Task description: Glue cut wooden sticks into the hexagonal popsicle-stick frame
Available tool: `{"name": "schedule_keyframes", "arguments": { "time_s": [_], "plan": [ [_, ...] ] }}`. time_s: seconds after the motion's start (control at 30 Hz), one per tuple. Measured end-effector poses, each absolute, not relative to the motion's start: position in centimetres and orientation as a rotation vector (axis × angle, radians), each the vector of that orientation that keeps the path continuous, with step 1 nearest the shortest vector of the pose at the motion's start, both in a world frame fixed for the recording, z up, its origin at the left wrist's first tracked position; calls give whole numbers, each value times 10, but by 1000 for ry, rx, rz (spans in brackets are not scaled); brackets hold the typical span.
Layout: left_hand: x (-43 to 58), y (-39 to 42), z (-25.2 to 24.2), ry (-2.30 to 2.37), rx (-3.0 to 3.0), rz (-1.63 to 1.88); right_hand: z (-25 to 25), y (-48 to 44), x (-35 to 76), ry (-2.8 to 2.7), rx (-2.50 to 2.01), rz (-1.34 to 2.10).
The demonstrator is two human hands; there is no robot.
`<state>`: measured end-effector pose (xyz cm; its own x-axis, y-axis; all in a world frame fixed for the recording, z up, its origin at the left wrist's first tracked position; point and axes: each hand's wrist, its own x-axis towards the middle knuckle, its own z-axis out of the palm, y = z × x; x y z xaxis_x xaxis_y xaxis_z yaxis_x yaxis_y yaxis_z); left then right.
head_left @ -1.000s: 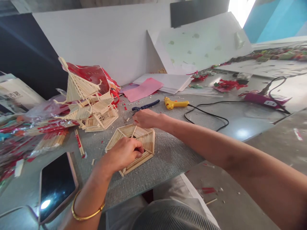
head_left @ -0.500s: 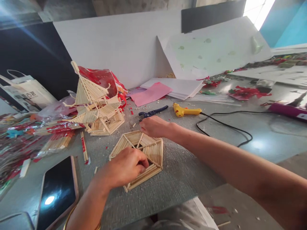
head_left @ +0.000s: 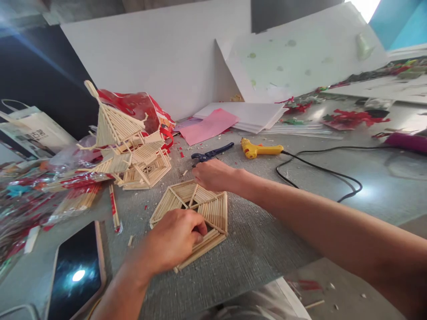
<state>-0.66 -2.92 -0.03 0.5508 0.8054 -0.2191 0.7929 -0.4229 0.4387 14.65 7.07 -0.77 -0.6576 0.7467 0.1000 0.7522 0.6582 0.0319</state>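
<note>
A flat hexagonal panel of thin wooden sticks (head_left: pixel 208 205) lies on the grey table (head_left: pixel 267 240). My left hand (head_left: pixel 173 240) rests on its near side, fingers curled and pinched against the sticks near the middle. My right hand (head_left: pixel 213 174) sits at the panel's far edge, fingers curled down onto the table; what they hold is hidden. Just beyond it lie blue-handled pliers (head_left: pixel 210 154). A pagoda model of the same sticks (head_left: pixel 128 142) stands to the left.
A yellow glue gun (head_left: pixel 260 149) with a black cord (head_left: pixel 320 171) lies behind the pliers. A phone (head_left: pixel 76 273) lies near left. Packets of wrapped sticks (head_left: pixel 73 191), a red bag (head_left: pixel 133 106), pink paper (head_left: pixel 208 126) and white boards (head_left: pixel 247 116) surround the work area.
Both hands stay on the hexagonal panel with barely any shift. The view has drifted slightly, moving things a little on the picture.
</note>
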Motion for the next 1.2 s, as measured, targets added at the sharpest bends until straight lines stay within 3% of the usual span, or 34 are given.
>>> {"name": "schedule_keyframes", "arguments": {
  "time_s": [0.33, 0.63, 0.9, 1.2],
  "plan": [
    [-8, -32, 2, 1249, 2265, 148, -11, 74, 148, -2721, -1234, -110],
    [-11, -25, 11, 1156, 1708, 645, 9, 99, 180, -2406, -1574, -272],
    [-16, -11, 5, 1056, 1134, 1132, -8, 108, 192, -2583, -1721, -124],
    [-17, -6, 3, 946, 917, 1329, -14, 132, 211, -2627, -1655, -116]
  ]
}}
